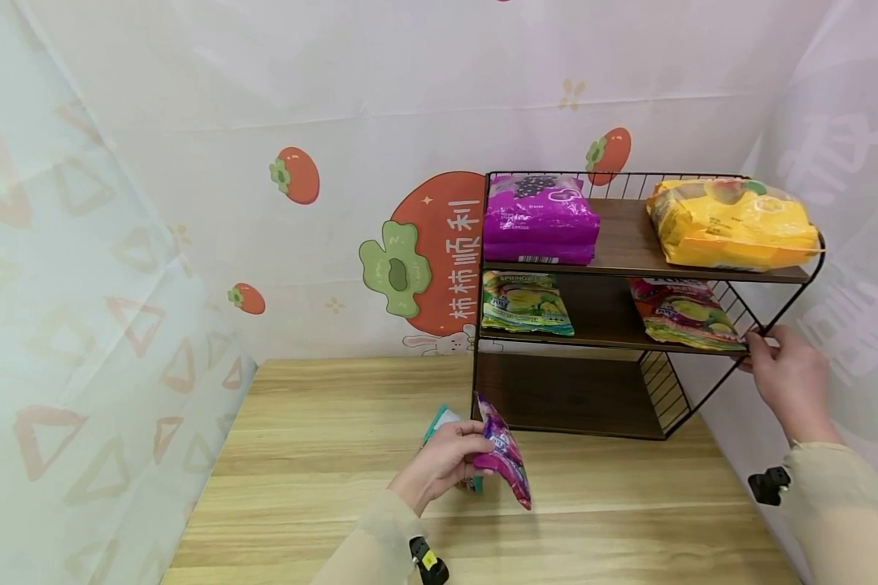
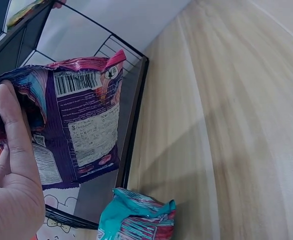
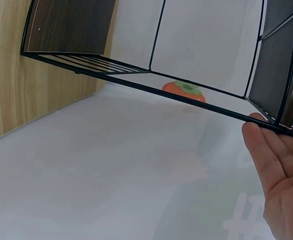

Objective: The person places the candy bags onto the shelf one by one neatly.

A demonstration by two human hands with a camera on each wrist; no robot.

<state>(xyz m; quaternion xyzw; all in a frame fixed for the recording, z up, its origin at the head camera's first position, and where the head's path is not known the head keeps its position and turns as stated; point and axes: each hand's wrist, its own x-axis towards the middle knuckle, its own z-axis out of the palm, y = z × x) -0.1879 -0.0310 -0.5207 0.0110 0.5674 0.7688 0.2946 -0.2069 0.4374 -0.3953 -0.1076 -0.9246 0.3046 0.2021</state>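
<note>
My left hand (image 1: 448,459) pinches a purple candy bag (image 1: 508,463) in front of the rack's lowest tier. In the left wrist view the printed back of that purple bag (image 2: 89,120) faces the camera, barcode near the top, with the thumb along its side. A teal bag (image 2: 136,215) lies on the table beside the rack, partly hidden behind the left hand in the head view. At the right end of the middle shelf, my right hand (image 1: 790,374) grips the edge of the black wire rack (image 1: 571,394), fingers under the frame in the right wrist view.
On the top shelf sit a large purple grape bag (image 1: 541,223) and a yellow mango bag (image 1: 735,227). The middle shelf carries a green-yellow bag (image 1: 525,305) and a red-yellow bag (image 1: 691,313). Printed cloth walls enclose the wooden table (image 1: 322,455).
</note>
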